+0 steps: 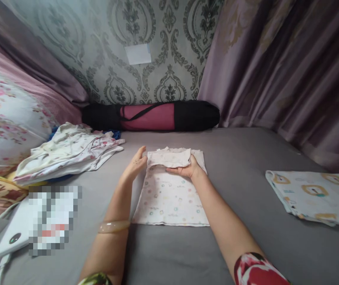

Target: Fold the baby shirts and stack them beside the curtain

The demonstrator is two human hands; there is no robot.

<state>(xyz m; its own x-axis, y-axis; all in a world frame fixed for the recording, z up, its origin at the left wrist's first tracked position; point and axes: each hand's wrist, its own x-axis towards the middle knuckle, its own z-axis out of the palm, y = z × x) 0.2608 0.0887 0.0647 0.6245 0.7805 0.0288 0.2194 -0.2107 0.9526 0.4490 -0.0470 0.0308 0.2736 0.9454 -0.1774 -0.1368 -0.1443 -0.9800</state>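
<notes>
- Fingers [178,171] of the right hand [193,170]: closed on the folded-over flap at the far end of the printed garment [169,198].
- Left hand [134,165]: spread beside the garment's left edge; contact cannot be confirmed.
- Garment position: flat on the grey bed [231,229], between the person's forearms.
- Fold state: far end turned over; near part lies unrolled and unfolded.
- Right side: folded printed cloth [312,194], layers stacked.
- Left side: loose clothes pile [77,148], not folded neatly.
- Far side: black-and-pink bag [151,116], against the wall.
</notes>
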